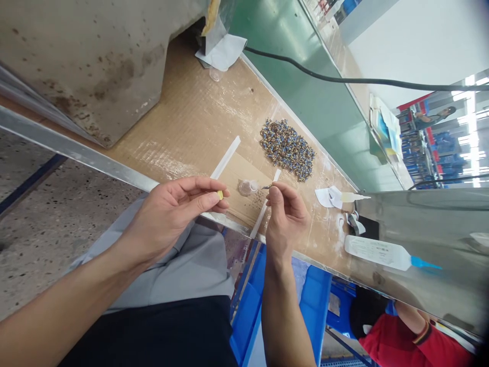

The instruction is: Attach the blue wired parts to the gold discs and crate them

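Observation:
Between the thumb and fingers of my left hand (187, 204) is a small yellow piece (220, 195), too small to name further. My right hand (286, 211) pinches a thin, dark, pointed tool (266, 187), perhaps tweezers, its tip toward the left. Just left of that tip, a small clear plastic cup (248, 187) sits on a cardboard sheet (239, 168). Tiny dark specks are scattered beside the cup, under my right fingers. Beyond my hands lies a pile of small blue and brass-coloured metal parts (288, 148).
White tape strips (226, 157) cross the cardboard-covered bench. A grey stained machine (87, 61) stands at left. On the right lie a small dropper bottle (353, 197) and a white bottle with blue nozzle (378, 252). Blue bins (317, 300) sit below; a red-sleeved person (420, 336) is nearby.

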A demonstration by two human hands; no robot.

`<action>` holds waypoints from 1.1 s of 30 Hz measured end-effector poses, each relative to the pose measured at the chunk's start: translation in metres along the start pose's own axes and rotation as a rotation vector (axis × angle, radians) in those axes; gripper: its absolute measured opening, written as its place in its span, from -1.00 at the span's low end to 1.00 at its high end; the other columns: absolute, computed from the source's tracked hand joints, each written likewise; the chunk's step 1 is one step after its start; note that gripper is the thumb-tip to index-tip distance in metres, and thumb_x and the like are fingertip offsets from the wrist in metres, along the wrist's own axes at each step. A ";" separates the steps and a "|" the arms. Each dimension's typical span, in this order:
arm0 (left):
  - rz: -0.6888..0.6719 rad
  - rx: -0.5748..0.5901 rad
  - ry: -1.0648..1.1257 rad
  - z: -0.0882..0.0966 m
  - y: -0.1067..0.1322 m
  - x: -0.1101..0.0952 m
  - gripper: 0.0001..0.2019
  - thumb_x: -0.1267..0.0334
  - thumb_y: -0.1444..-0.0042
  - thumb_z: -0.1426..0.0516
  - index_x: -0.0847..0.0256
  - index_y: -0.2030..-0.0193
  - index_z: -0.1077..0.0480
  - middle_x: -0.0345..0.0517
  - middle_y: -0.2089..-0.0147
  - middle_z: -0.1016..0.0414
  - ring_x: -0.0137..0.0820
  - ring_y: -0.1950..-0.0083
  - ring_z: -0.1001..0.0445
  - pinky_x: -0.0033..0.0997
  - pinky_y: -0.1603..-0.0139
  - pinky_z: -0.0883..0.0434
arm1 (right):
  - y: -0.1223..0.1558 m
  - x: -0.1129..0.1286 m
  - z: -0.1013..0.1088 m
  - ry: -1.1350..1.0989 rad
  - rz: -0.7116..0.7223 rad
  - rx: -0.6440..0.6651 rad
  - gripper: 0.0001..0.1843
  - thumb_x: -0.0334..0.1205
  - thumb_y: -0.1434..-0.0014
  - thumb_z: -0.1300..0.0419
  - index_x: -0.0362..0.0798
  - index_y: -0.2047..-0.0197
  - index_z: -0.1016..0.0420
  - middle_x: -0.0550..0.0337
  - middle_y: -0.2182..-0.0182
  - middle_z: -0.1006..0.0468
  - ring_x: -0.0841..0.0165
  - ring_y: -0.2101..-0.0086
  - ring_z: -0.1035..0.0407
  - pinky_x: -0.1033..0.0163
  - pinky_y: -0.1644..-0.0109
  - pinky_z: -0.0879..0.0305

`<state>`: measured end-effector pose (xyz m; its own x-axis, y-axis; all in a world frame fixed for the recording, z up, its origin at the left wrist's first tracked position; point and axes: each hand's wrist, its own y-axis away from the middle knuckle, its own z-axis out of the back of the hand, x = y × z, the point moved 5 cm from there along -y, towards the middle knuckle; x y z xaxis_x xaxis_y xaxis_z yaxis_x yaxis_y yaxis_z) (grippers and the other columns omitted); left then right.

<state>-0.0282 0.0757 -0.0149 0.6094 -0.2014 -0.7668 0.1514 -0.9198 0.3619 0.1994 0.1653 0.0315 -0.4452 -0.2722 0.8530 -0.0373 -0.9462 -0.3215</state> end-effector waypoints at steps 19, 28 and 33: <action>0.066 0.016 0.040 -0.001 0.005 0.001 -0.74 0.02 -0.25 -0.66 0.03 0.01 -0.91 -0.12 0.11 -0.90 -0.37 0.08 -0.86 -0.61 -0.10 -0.72 | 0.006 0.005 0.009 -0.093 -0.035 -0.105 -0.82 -0.05 -0.48 -0.55 0.03 0.02 -0.86 0.25 0.29 -0.73 0.36 0.31 -0.58 0.20 0.14 -0.58; 0.213 0.200 0.327 -0.031 0.018 0.004 -0.74 0.15 -0.22 -0.69 0.15 0.03 -0.91 -0.09 0.08 -0.89 -0.45 0.15 -0.83 -0.65 -0.03 -0.75 | 0.033 0.063 0.009 -0.332 0.109 0.158 -0.92 -0.23 -0.57 -0.50 0.16 -0.04 -0.85 0.16 0.06 -0.82 0.24 0.04 -0.73 0.06 -0.10 -0.71; 0.243 0.218 0.396 -0.035 0.022 0.006 -0.78 0.20 -0.29 -0.65 0.13 -0.03 -0.90 -0.14 0.07 -0.88 -0.45 0.15 -0.84 -0.61 -0.04 -0.77 | 0.034 0.064 0.005 -0.359 0.123 0.235 -0.85 -0.30 -0.56 -0.50 0.17 -0.09 -0.86 0.16 0.02 -0.84 0.22 -0.02 -0.75 0.03 -0.20 -0.72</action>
<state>0.0062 0.0661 0.0065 0.8612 -0.3139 -0.3997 -0.1711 -0.9196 0.3536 0.1744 0.1149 0.0776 -0.0932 -0.3891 0.9165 0.2195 -0.9058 -0.3623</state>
